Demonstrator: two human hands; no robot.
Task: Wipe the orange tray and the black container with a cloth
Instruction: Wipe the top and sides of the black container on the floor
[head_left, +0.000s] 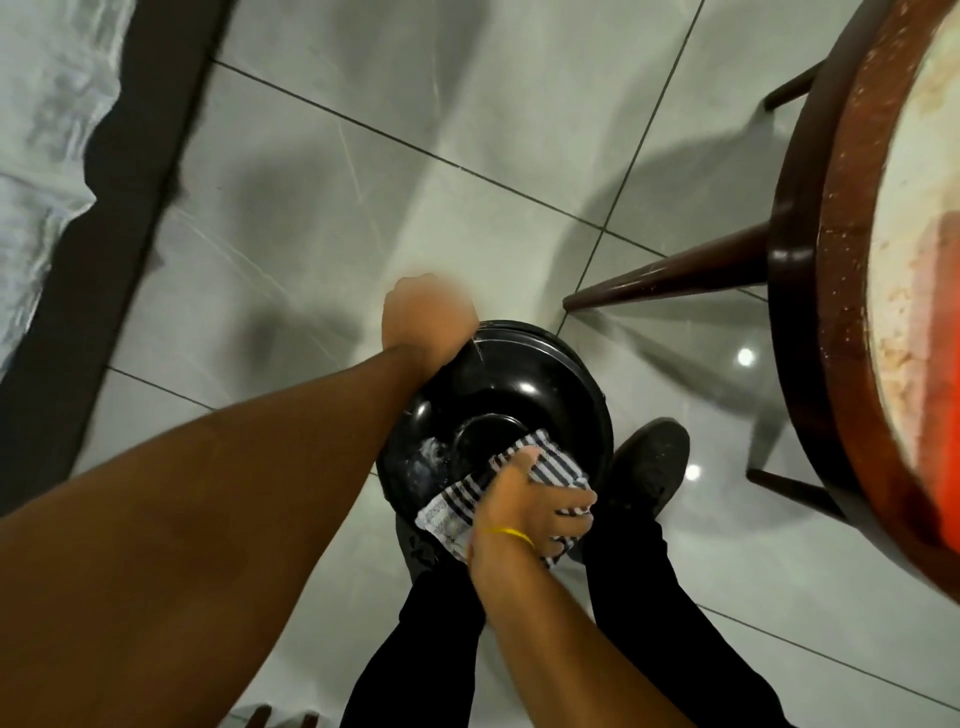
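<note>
A round, glossy black container (524, 384) is held in the air over the tiled floor, its opening turned toward me. My left hand (426, 317) grips its far left rim. My right hand (535, 506) presses a black-and-white striped cloth (519, 480) against the container's near inner wall. White wet smears show inside at the lower left. An orange tray (935, 415) lies on the round table at the right edge, only partly in view.
A round dark wooden table (810, 260) with slanted legs fills the right side. My dark shoes (649, 467) and black trousers stand below the container. A dark band and white fabric (47, 135) run along the left. Grey floor tiles lie between.
</note>
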